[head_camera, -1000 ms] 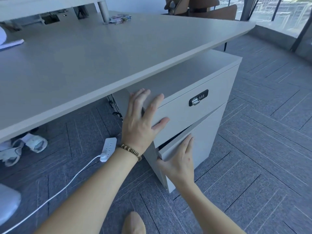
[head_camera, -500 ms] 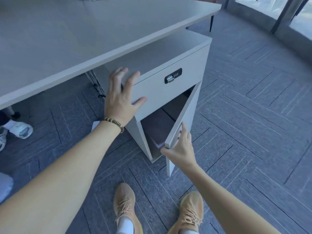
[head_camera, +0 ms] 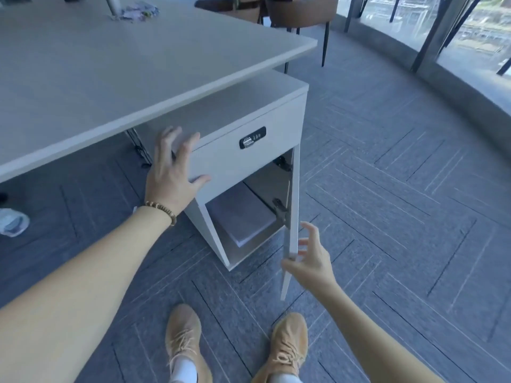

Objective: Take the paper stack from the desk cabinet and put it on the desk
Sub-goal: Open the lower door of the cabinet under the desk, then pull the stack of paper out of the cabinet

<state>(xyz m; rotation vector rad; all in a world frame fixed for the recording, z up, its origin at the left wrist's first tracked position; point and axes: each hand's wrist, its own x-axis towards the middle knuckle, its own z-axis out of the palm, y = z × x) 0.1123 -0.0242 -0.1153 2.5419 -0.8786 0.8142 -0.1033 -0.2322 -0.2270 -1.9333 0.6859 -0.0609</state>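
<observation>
A white cabinet (head_camera: pixel 237 161) stands under the grey desk (head_camera: pixel 138 67), its lower door (head_camera: pixel 293 217) swung wide open, edge-on to me. Inside, on the cabinet floor, lies a white paper stack (head_camera: pixel 243 217). My left hand (head_camera: pixel 172 172) rests flat with spread fingers on the cabinet's top left corner, above the drawer front with a combination lock (head_camera: pixel 252 137). My right hand (head_camera: pixel 311 258) sits at the door's outer edge near its bottom, fingers apart, thumb and fingertips lightly touching the edge.
My two tan shoes (head_camera: pixel 235 341) stand on grey carpet tiles right before the cabinet. Brown chairs (head_camera: pixel 298 9) stand beyond the desk's far corner. A curved low wall with windows (head_camera: pixel 456 51) runs at the right. A white shoe (head_camera: pixel 12 222) lies under the desk at left.
The door has swung from nearly closed to wide open under my right hand, which has loosened its hold. The paper stack has come into sight. My left hand stayed on the cabinet top.
</observation>
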